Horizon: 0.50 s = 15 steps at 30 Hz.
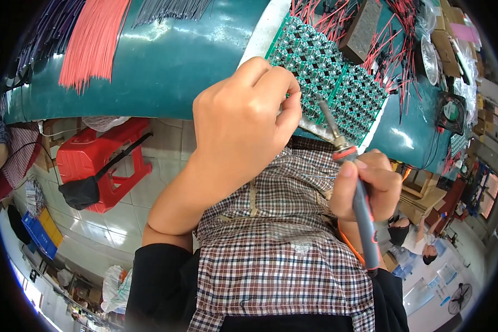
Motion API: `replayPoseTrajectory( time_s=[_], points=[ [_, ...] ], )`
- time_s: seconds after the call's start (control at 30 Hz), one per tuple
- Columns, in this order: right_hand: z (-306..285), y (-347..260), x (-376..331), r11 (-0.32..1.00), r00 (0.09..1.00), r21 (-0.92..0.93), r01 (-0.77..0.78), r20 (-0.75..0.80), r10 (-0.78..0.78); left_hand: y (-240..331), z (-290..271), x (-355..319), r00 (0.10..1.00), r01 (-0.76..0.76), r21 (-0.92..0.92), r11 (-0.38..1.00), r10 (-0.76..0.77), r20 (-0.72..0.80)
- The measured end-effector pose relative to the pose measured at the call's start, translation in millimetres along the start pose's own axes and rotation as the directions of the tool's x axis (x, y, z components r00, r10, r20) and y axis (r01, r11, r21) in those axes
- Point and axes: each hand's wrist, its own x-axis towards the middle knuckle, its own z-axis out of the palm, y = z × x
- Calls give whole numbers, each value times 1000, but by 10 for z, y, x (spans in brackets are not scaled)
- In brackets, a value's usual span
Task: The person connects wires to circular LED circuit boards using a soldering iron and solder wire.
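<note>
My right hand [373,185] grips a soldering iron [364,218] by its grey and red handle. The metal tip points up and left, over a green panel of small circuit boards [348,91] set with many round components. Whether the tip touches a board I cannot tell. My left hand [246,108] is closed in a pinch at the panel's near left edge; what its fingertips hold, if anything, is hidden. A thin pale strand [318,176] shows beside my right fingers. The panel lies on a white slab [258,34] on the green table.
A dark block [361,30] rests at the panel's far side, among red and black wires [395,47]. Bundles of pink wires [94,44] and grey wires [171,8] lie at the far left. A small fan [451,112] stands right; a red stool [102,157] is below left.
</note>
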Motion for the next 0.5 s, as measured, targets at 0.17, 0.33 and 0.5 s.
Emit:
replayPoseTrajectory(
  time_s=[0.17,0.33,0.5],
  points=[
    [-26,-70,47,995,994,4,-104,-28,104,8,25,-21,1000,-24,34,999,24,4],
    [-5,-75,46,996,995,11,-90,-41,90,2,53,-29,999,-41,73,996,42,-13],
    [-25,-58,51,994,993,1,-114,-26,114,34,61,-23,995,-71,105,992,78,-67]
  ],
)
